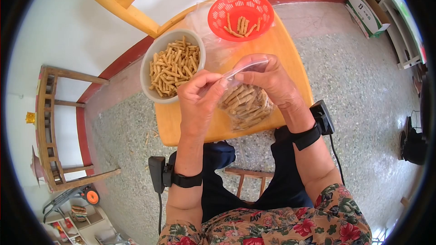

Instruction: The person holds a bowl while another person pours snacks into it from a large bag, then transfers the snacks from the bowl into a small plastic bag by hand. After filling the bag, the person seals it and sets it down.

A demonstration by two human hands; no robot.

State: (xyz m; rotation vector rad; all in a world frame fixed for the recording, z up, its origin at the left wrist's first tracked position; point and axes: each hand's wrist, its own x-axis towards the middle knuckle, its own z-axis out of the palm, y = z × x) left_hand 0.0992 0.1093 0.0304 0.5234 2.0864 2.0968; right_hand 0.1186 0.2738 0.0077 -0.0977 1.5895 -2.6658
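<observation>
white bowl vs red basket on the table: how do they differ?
The white bowl has solid walls; the red basket is perforated plastic. The bowl is heaped nearly full with snack sticks; the basket holds only a few. The bowl sits at the table's left edge, the basket at its far end. Both are round, open and untouched by either hand.

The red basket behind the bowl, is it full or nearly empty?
Nearly empty: the red basket holds only a few snack sticks, its perforated bottom mostly bare.
</observation>
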